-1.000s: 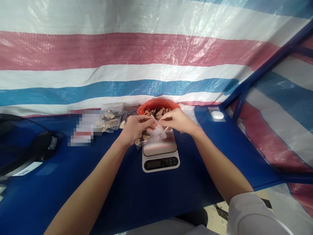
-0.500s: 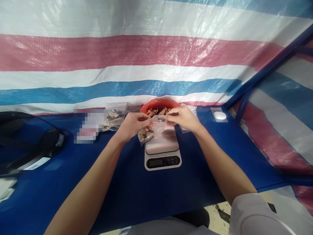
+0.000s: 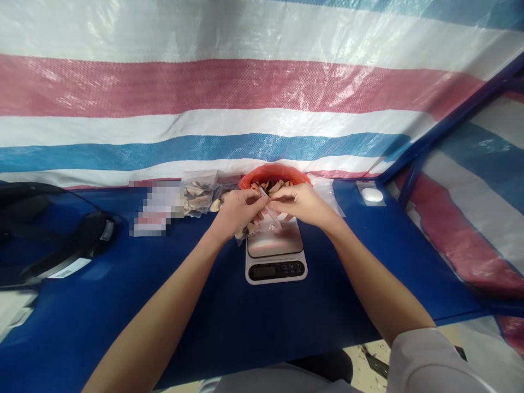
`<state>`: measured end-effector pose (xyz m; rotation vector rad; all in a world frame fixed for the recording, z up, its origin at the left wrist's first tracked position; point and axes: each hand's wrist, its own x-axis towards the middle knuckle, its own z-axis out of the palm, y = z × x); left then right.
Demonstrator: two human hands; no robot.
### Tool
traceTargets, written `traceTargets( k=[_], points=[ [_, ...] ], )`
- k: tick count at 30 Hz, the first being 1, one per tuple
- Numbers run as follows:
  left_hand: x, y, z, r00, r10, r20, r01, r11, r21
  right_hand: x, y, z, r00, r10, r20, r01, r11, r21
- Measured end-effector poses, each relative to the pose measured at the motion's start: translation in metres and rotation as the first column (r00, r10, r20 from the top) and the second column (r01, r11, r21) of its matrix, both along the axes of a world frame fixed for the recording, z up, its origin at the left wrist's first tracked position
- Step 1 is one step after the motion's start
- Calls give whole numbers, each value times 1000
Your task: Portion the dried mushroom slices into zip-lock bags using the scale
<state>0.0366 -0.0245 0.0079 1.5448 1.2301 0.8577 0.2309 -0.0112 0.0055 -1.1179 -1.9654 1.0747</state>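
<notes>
Pale grey short sleeve [image 3: 434,360] above bare forearms

The sleeve, on the right arm, is plain, its cloth smooth and softly shaded, with a thin curved line, seam or fold, running across it just short of the hem. It is cut wide and ends near the elbow. A strip of shirt [image 3: 282,379] in a similar pale grey shows along the bottom edge. The left forearm [image 3: 164,305] and right forearm [image 3: 368,278] are slim and taper towards the wrists. Left hand [image 3: 237,213] and right hand [image 3: 305,203] are bare, with slender fingers.
</notes>
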Motion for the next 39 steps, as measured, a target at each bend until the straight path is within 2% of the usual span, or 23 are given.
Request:
traceTargets(
  k=[4, 10, 13, 16, 21, 23, 29, 35, 39],
  points=[
    [0, 1, -1, 1000, 7, -12, -8, 1000, -19, -1, 1, 0, 999, 17, 35, -17, 1000, -16],
    [-20, 6, 6, 990, -28, -135, 26, 1000, -17, 6, 3, 3, 999, -45, -26, 40, 988, -148],
    [-30, 9, 12, 949, 22, -315, 8, 995, 94, 10, 4, 4, 998, -54, -43, 46, 984, -171],
    [-32, 9, 17, 858, 105, -504, 23, 970, 241, 12, 5, 5, 999, -43, -27, 38, 986, -162],
    [-28, 5, 17, 765, 162, -623, 104, 924, 368, 14, 5, 7, 998, -43, 35, 46, 995, -93],
    [-28, 5, 15, 760, 168, -628, 120, 913, 390, 15, 5, 7, 998, -38, 46, 41, 996, -80],
    [-28, 4, 12, 873, 64, -483, 212, 843, 494, 17, 7, 8, 1000, 13, -15, -14, 995, -103],
    [-19, 1, -2, 866, -72, -496, 302, 864, 402, 16, 4, 14, 997, 11, -80, -23, 988, -153],
    [-16, 0, -13, 871, -51, -489, 282, 866, 413, 17, 5, 12, 998, 9, -56, -16, 991, -129]
  ],
)
